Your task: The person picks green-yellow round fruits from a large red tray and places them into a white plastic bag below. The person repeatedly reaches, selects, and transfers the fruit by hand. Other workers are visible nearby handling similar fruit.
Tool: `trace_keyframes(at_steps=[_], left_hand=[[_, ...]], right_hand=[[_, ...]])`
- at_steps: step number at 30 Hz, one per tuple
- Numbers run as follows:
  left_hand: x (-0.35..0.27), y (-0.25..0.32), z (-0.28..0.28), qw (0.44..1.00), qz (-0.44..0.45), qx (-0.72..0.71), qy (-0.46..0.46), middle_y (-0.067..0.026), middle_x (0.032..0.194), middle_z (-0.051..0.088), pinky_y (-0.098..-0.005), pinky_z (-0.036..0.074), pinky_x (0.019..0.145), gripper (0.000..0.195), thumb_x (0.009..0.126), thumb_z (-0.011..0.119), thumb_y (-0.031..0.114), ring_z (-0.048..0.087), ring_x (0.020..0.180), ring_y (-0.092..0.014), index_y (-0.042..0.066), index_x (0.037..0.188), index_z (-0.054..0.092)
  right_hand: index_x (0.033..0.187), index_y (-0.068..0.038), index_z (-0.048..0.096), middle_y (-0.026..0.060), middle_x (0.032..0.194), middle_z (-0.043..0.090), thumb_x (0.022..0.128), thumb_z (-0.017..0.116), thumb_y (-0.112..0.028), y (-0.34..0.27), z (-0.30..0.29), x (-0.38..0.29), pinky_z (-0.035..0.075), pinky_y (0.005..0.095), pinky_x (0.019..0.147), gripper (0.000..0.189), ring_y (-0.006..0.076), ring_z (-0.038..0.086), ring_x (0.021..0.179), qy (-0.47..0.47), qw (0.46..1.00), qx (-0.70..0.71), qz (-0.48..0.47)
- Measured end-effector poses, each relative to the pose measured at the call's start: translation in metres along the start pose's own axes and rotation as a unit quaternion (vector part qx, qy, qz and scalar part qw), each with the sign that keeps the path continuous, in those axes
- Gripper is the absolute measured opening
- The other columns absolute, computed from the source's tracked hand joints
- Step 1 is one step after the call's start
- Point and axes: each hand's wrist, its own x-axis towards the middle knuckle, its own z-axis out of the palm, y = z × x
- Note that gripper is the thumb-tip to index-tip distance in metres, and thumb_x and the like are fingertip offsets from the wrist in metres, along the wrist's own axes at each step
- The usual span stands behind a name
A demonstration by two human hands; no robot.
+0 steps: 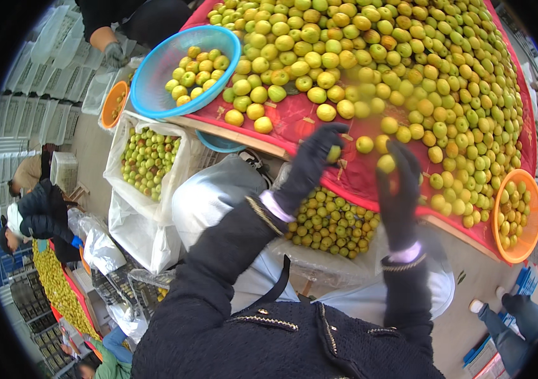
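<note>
My left hand, in a black glove, is over the near edge of a table covered in red cloth. Its thumb and fingers close around a yellow-green jujube. To the right, my gloved right hand is blurred, its fingers pointing at the heap. Another jujube shows at its thumb tip; whether it is gripped or lies on the cloth is unclear. A large heap of jujubes spreads beyond both hands. Below them, between my knees, sits a plastic-lined crate of jujubes.
A blue plastic basin holding jujubes rests on the table's left corner. At the right edge hangs an orange basket, partly filled. A lined crate of jujubes stands left of my knee. A co-worker's gloved hand is at upper left.
</note>
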Motion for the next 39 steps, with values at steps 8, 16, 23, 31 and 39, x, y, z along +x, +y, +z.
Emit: trace_keyframes(at_steps=[8, 16, 23, 31, 39], left_hand=[[-0.009, 0.014, -0.072, 0.862, 0.219, 0.456, 0.009, -0.0160, 0.126, 0.057, -0.0368, 0.039, 0.105, 0.045, 0.080, 0.056, -0.010, 0.051, 0.124, -0.029, 0.003, 0.123, 0.055], [0.079, 0.014, -0.239, 0.668, 0.134, 0.716, 0.153, -0.0249, 0.101, 0.063, -0.0496, 0.047, 0.084, 0.033, 0.085, 0.053, 0.010, 0.060, 0.097, -0.042, 0.002, 0.116, 0.056], [0.109, 0.012, -0.279, 0.823, -0.044, 0.567, -0.011, -0.0127, 0.113, 0.061, -0.0306, 0.051, 0.081, 0.059, 0.075, 0.075, 0.013, 0.060, 0.096, -0.021, 0.003, 0.128, 0.050], [0.098, 0.002, -0.257, 0.863, 0.153, 0.463, 0.131, -0.0115, 0.105, 0.063, -0.0336, 0.050, 0.084, 0.042, 0.074, 0.070, 0.006, 0.060, 0.098, -0.024, 0.005, 0.114, 0.058], [0.003, -0.010, -0.091, 0.982, -0.070, -0.103, -0.140, -0.0187, 0.130, 0.054, -0.0351, 0.041, 0.104, 0.046, 0.093, 0.043, 0.001, 0.050, 0.124, -0.029, 0.000, 0.138, 0.042]], right_hand=[[0.130, -0.003, 0.052, 0.0059, 0.100, 0.059, 0.100, 0.048, -0.026, 0.011, -0.006, -0.056, 0.046, 0.0215, 0.061, 0.037, 0.0109, 0.057, 0.080, -0.012, 0.811, 0.499, 0.306], [0.140, -0.004, 0.041, 0.0119, 0.140, 0.046, 0.099, 0.043, -0.023, 0.007, -0.041, -0.103, 0.042, 0.0402, 0.102, 0.046, 0.0255, 0.048, 0.125, -0.012, 0.901, 0.368, 0.230], [0.140, 0.000, 0.037, 0.0143, 0.146, 0.039, 0.082, 0.055, -0.002, -0.007, -0.075, -0.109, 0.031, 0.0476, 0.113, 0.061, 0.0302, 0.042, 0.132, 0.059, 0.578, 0.785, 0.214], [0.132, 0.000, 0.047, 0.0108, 0.130, 0.055, 0.083, 0.069, -0.016, -0.023, -0.118, -0.146, 0.042, 0.0364, 0.103, 0.056, 0.0208, 0.054, 0.118, 0.055, 0.794, 0.575, 0.188], [0.115, -0.004, 0.062, 0.0068, 0.099, 0.067, 0.092, 0.060, -0.021, 0.070, -0.254, -0.461, 0.050, 0.0284, 0.075, 0.029, 0.0168, 0.064, 0.088, 0.359, 0.780, 0.141, 0.493]])
